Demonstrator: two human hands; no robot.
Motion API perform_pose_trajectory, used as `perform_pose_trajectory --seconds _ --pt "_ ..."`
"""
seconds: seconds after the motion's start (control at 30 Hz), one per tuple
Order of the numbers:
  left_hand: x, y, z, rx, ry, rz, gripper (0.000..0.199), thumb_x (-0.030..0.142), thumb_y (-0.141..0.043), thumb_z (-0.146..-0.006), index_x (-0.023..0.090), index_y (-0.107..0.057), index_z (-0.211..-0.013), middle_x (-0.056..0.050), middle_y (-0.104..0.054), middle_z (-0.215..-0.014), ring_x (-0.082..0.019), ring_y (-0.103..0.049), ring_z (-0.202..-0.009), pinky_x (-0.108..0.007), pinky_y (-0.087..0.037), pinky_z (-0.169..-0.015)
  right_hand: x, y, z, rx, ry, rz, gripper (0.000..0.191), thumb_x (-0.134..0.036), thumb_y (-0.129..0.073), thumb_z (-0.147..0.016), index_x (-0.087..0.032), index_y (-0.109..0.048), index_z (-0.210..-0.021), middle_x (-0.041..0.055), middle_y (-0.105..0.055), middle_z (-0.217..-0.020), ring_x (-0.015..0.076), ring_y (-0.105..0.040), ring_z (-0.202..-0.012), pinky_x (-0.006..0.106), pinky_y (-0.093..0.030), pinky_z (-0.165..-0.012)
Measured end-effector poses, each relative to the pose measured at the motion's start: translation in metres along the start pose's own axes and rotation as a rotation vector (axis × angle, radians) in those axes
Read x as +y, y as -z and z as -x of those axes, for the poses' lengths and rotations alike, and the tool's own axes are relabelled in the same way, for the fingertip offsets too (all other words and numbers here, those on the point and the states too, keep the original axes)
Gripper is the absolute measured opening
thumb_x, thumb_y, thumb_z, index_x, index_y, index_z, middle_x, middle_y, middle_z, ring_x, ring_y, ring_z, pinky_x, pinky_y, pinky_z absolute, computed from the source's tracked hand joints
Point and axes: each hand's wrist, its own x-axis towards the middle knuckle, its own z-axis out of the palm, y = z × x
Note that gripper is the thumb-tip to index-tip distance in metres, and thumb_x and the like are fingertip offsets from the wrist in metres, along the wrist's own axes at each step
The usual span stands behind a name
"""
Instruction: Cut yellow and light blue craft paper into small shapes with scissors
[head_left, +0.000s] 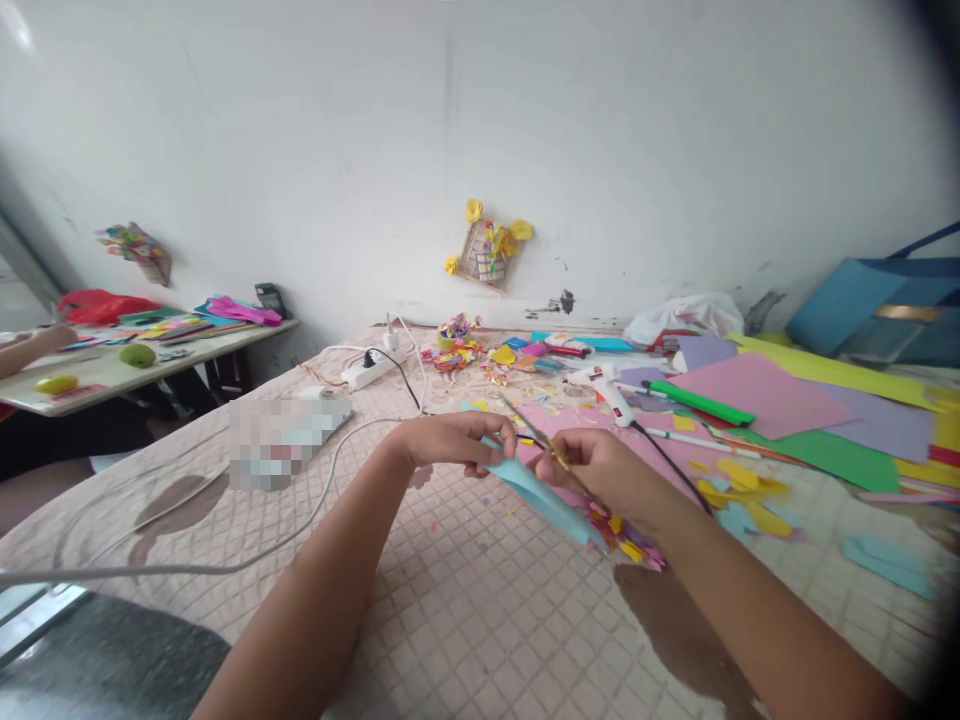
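Observation:
A folded strip of light blue paper (pixel 544 502) is pinched at its upper left end by my left hand (pixel 454 440), just above the table. My right hand (pixel 604 468) is closed around a pair of scissors (pixel 531 424), whose blades point up and left beside the paper's upper end. I cannot tell whether the blades touch the paper. Right below the paper lies a heap of small pink, yellow and red paper scraps (pixel 634 550). Behind my right hand rests a pink sheet (pixel 660 455) with cut bits on it.
A white glue gun (pixel 611 395) lies beyond my right hand, near a green marker (pixel 701 403) and stacked coloured sheets (pixel 765 390). A power strip (pixel 371 368) stands at the back, its white cable (pixel 330 480) crossing the left side. Another person's arm (pixel 34 350) shows at the left table.

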Motion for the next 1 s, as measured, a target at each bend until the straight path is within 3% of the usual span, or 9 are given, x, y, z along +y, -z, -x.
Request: perform_pose_trajectory --seconds 0.17,0.4,0.57,0.8,1.0 --pt "-0.005 0.001 -0.003 0.057 -0.055 -0.026 0.017 0.02 -0.059 -0.074 0.017 -0.048 -0.086 0.005 -0.048 -0.064 -0.005 -0.045 -0.049 -0.017 -0.036 -0.045 0.001 -0.021 0.0 -0.062 -0.08 -0.128 0.035 -0.031 -0.074 -0.057 -0.018 -0.042 -0.061 -0.0098 -0.039 -0.048 0.0039 -0.032 -0.039 0.017 -0.023 -0.037" --pt "-0.003 0.007 0.0 0.2 -0.08 -0.021 0.024 0.032 -0.057 -0.077 0.015 -0.051 -0.092 0.002 -0.054 -0.063 -0.006 -0.049 -0.049 -0.017 -0.038 -0.045 -0.002 -0.019 0.0 0.03 -0.051 -0.2 0.039 -0.032 -0.077 -0.053 -0.019 -0.041 -0.061 -0.0098 -0.039 -0.046 0.0038 -0.032 -0.037 0.017 -0.024 -0.036" --pt "-0.001 0.007 -0.001 0.336 -0.057 -0.161 0.025 0.036 -0.057 -0.075 0.012 -0.055 -0.074 0.001 -0.053 -0.063 -0.006 -0.049 -0.052 -0.019 -0.04 -0.049 0.0 -0.019 -0.001 0.037 -0.043 -0.194 0.039 -0.032 -0.077 -0.054 -0.019 -0.041 -0.061 -0.0089 -0.041 -0.047 0.0041 -0.033 -0.039 0.017 -0.023 -0.036" --pt "-0.002 0.007 -0.004 0.374 -0.025 -0.224 0.021 0.031 -0.063 -0.069 0.012 -0.057 -0.069 0.002 -0.055 -0.058 -0.007 -0.049 -0.051 -0.018 -0.037 -0.047 0.003 -0.019 -0.003 0.04 -0.041 -0.174 0.037 -0.031 -0.075 -0.058 -0.02 -0.04 -0.062 -0.0099 -0.037 -0.047 0.0045 -0.03 -0.038 0.018 -0.02 -0.037" --pt "-0.002 0.007 -0.003 0.368 -0.048 -0.087 0.016 0.024 -0.066 -0.065 0.011 -0.058 -0.068 0.002 -0.057 -0.056 -0.005 -0.05 -0.048 -0.017 -0.038 -0.047 0.003 -0.017 -0.003 0.052 -0.028 -0.155 0.038 -0.027 -0.076 -0.054 -0.019 -0.04 -0.061 -0.0102 -0.035 -0.048 0.004 -0.029 -0.04 0.018 -0.021 -0.037"
